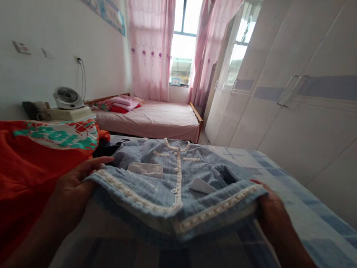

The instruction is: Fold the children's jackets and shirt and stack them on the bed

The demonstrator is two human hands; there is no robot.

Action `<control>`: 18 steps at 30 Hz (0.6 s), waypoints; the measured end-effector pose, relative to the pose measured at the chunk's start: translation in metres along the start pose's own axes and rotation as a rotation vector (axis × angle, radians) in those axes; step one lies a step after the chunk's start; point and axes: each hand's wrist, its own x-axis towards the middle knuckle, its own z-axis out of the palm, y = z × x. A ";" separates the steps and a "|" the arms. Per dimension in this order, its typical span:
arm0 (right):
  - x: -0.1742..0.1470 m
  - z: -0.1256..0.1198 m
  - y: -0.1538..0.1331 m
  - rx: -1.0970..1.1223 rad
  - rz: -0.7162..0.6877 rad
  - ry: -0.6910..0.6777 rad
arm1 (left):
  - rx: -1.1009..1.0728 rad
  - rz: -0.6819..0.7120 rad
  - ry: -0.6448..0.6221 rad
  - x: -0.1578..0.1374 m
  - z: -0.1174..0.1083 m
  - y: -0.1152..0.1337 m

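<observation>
A light blue jacket (160,187) with cream braided trim and a row of white buttons lies front side up, its collar toward the far side. Its hem is lifted toward me and stretched between my hands. My left hand (77,183) pinches the left corner of the hem, thumb on top. At the right corner, my right hand (274,204) grips the hem in the same way. A pale pocket flap (145,169) shows on the left half and another (203,186) sticks up on the right half. The fingers under the cloth are hidden.
An orange garment (14,168) with green print lies at my left. Beneath everything is a blue and white checked cover (314,231). Beyond stand a small fan (67,97), a bed (155,117) with folded bedding, and pink curtains (150,34). White wardrobes (277,126) line the right.
</observation>
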 end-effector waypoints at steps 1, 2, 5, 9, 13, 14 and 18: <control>0.001 -0.006 -0.005 -0.062 -0.045 0.109 | 0.081 0.067 0.034 -0.002 -0.005 0.001; 0.002 -0.012 -0.010 -0.142 -0.084 0.208 | 0.157 0.138 0.059 -0.004 -0.009 0.001; -0.002 -0.025 -0.005 -0.411 -0.224 0.259 | 0.288 0.270 0.032 -0.009 -0.022 -0.014; -0.015 -0.035 0.020 -0.609 -0.353 0.045 | 0.382 0.253 -0.108 -0.013 -0.033 -0.042; -0.017 -0.050 0.000 -0.740 -0.440 0.273 | 0.431 0.392 -0.071 -0.023 -0.040 -0.041; -0.017 -0.055 -0.006 -0.747 -0.476 0.304 | 0.442 0.431 -0.055 -0.027 -0.042 -0.041; -0.028 -0.070 0.017 -0.657 -0.460 -0.087 | 0.586 0.424 -0.379 -0.040 -0.055 -0.067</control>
